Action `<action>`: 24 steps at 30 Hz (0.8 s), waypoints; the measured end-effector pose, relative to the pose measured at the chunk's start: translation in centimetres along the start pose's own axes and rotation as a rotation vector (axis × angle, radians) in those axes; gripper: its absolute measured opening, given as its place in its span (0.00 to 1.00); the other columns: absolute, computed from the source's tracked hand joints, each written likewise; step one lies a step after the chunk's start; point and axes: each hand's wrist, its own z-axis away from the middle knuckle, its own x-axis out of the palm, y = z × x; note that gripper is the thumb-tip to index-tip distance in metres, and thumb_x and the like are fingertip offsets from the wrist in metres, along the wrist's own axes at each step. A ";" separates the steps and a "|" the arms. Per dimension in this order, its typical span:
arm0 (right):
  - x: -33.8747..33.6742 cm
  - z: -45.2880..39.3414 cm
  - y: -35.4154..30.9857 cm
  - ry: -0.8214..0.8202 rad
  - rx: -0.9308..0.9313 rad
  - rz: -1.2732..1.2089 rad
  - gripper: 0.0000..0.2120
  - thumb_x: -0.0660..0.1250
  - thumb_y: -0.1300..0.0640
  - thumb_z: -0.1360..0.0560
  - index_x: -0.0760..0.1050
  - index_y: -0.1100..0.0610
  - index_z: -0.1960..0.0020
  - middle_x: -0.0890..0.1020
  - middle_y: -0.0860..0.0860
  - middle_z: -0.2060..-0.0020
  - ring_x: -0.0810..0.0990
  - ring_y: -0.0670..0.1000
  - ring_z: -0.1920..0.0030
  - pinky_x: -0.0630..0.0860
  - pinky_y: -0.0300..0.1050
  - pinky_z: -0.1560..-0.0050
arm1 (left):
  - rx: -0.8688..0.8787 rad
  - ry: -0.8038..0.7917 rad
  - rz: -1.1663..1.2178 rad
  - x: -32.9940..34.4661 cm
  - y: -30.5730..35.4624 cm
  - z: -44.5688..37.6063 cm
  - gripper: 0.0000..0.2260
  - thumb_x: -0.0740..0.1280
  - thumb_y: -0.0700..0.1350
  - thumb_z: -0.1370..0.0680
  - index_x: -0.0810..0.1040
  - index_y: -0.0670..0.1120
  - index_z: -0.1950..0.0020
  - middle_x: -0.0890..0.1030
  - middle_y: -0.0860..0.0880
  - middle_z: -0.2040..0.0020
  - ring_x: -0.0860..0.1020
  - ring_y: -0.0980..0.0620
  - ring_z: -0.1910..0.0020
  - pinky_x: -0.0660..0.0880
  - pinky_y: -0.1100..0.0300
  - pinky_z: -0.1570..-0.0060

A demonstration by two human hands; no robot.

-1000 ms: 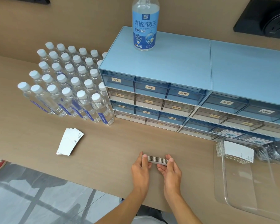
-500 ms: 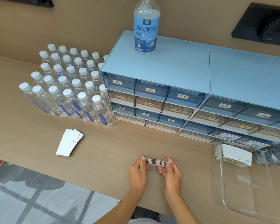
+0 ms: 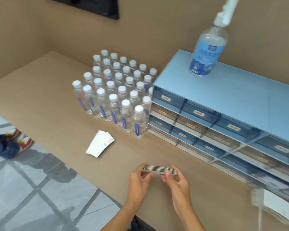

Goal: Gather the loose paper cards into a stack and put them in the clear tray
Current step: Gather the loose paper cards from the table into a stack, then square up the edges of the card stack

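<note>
A stack of paper cards [image 3: 158, 170] stands on its long edge on the tan table, seen edge-on. My left hand [image 3: 138, 181] grips its left end and my right hand [image 3: 178, 182] grips its right end. A second small fan of white cards [image 3: 100, 144] lies flat on the table to the left, apart from both hands. The clear tray [image 3: 259, 215] shows only as a blurred corner at the lower right edge, with white cards [image 3: 277, 207] lying in it.
Several water bottles [image 3: 117, 95] stand in a block behind the loose cards. A blue drawer cabinet [image 3: 223, 97] fills the right, with a spray bottle [image 3: 207, 50] on top. The table's front edge runs diagonally at the left; someone's shoes [image 3: 22, 142] show on the floor.
The view has swung left, so the tray slid to the right edge and blurred. Both hands still hold the card stack on edge in about the same spot.
</note>
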 end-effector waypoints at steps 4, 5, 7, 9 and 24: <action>4.3 -1.1 -0.2 -0.108 -0.019 0.154 0.16 0.70 0.67 0.26 0.75 0.57 0.39 0.88 0.54 0.56 0.85 0.49 0.58 0.80 0.42 0.54 | -0.050 0.169 -0.022 -3.8 -0.3 -0.9 0.04 0.74 0.39 0.27 0.83 0.47 0.56 0.85 0.46 0.62 0.78 0.54 0.65 0.76 0.61 0.60; 5.6 -1.5 -0.4 -0.126 -0.027 0.209 0.14 0.68 0.68 0.25 0.75 0.59 0.40 0.87 0.55 0.56 0.84 0.48 0.61 0.79 0.41 0.57 | -0.087 0.204 -0.028 -5.0 -0.5 -1.1 0.03 0.74 0.41 0.28 0.83 0.43 0.56 0.84 0.42 0.62 0.75 0.53 0.66 0.75 0.58 0.62; 8.4 -2.1 -0.9 -0.172 -0.056 0.339 0.11 0.68 0.68 0.26 0.77 0.57 0.46 0.87 0.53 0.56 0.85 0.47 0.60 0.79 0.39 0.60 | -0.172 0.279 -0.004 -7.1 -1.3 -1.7 0.07 0.75 0.44 0.28 0.83 0.42 0.54 0.84 0.42 0.61 0.76 0.52 0.65 0.74 0.59 0.63; 11.3 -2.8 -1.4 -0.213 -0.095 0.489 0.10 0.71 0.65 0.27 0.77 0.53 0.51 0.86 0.50 0.57 0.85 0.50 0.55 0.78 0.39 0.58 | -0.247 0.362 0.051 -9.1 -1.9 -2.0 0.09 0.76 0.45 0.29 0.81 0.43 0.54 0.81 0.46 0.64 0.76 0.51 0.65 0.74 0.59 0.63; 28.8 -9.5 -3.8 -0.473 -0.237 1.247 0.22 0.71 0.50 0.31 0.75 0.56 0.40 0.76 0.55 0.40 0.72 0.60 0.37 0.69 0.54 0.34 | -0.518 0.729 0.307 -16.4 -2.0 -9.1 0.12 0.75 0.47 0.28 0.77 0.40 0.58 0.81 0.45 0.62 0.75 0.51 0.67 0.69 0.61 0.70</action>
